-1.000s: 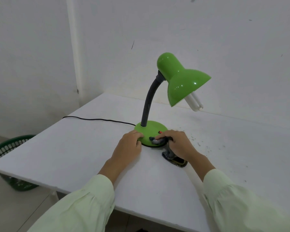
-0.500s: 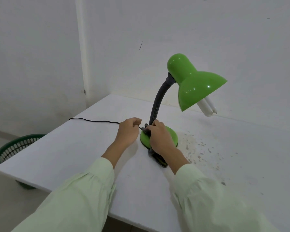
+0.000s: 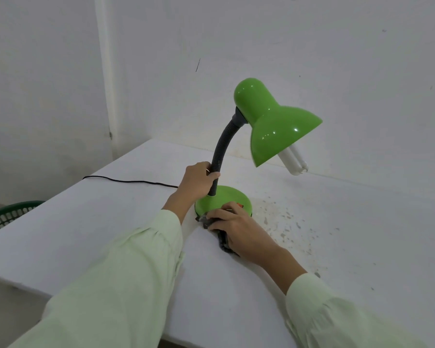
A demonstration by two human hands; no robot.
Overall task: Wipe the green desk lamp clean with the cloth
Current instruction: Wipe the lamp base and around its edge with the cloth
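Up goes the left hand [image 3: 199, 180], gripping the black gooseneck [image 3: 222, 144], while the right hand [image 3: 239, 232] clutches the half-hidden cloth [image 3: 205, 221] against the green base [image 3: 226, 197].

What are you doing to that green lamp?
Someone is wiping the green desk lamp, which stands on a white table. Their left hand grips the black bendy neck low down to steady it. Their right hand holds a dark cloth against the front edge of the round green base.

Left hand [image 3: 198, 180] grips lamp neck [image 3: 221, 146]; right hand [image 3: 240, 231] holds cloth [image 3: 204, 219] against base [image 3: 227, 197].
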